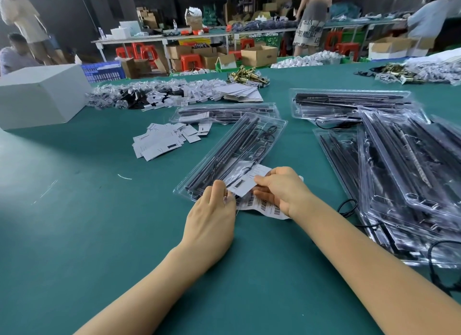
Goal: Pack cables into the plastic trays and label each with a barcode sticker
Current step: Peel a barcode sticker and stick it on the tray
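Two bare forearms, no sleeves, watch or rings, enter from six o'clock; left hand (pixel 212 217) ungloved at eleven o'clock, right hand (pixel 282 192) ungloved at one o'clock, short unpainted nails

The left hand (pixel 212 217) covers the near end of the clear tray (pixel 234 157), so its fingertips and their hold cannot be made out. The right hand (pixel 279 190) hides part of the barcode sticker sheet (pixel 264 206); the codes are too small to read. Print on the white card (pixel 245 181) is illegible. The tray stack (pixel 404 180) at right is blurred and cut by the frame edge, count indeterminate. Both forearms run off the bottom edge. Items in the clear bags (pixel 119 95) are indistinct.
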The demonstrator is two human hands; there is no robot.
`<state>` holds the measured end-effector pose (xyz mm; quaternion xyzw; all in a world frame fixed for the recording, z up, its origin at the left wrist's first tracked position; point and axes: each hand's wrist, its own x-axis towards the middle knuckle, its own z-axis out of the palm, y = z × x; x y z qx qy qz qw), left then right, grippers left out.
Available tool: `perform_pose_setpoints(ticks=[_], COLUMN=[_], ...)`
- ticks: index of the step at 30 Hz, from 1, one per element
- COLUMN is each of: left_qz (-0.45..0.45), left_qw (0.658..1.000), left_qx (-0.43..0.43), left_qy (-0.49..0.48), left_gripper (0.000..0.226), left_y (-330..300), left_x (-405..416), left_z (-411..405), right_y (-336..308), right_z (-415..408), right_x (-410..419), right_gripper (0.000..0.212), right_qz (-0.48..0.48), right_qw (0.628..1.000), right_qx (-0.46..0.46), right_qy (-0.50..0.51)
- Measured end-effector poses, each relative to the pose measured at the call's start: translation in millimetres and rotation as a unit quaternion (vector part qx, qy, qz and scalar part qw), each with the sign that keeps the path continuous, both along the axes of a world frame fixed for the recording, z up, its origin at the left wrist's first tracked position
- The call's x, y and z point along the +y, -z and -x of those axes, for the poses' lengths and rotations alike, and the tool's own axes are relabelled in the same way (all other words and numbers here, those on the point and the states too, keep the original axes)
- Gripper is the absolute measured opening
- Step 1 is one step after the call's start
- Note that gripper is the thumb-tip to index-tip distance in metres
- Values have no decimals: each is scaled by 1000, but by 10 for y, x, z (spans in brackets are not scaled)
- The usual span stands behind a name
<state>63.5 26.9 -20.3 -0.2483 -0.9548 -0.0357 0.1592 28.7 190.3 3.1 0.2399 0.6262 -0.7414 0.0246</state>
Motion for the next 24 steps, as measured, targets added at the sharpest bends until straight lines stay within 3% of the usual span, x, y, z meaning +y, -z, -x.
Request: perform_pose_setpoints(ticks=[6,11,15,24], left_qz=[-16,-24,24,-7], left_qw=[1000,1000,999,1000], left_qx=[-14,11,17,-9], left_qy=[3,12,21,15], left_gripper=[15,18,27,20], left_y=[7,-5,-104,9], left_x=[-1,8,32,4], left_z=[-6,5,-17,23], right_y=[19,101,114,127], right_z=[3,7,10,61], right_x=[-10,-89,-86,-106], right_gripper=[17,16,11,23], right_qz=[-36,-170,-182,-244], right_qw=[999,985,982,968], right_qx=[8,41,47,54], right_qy=[-28,-6,-5,-10])
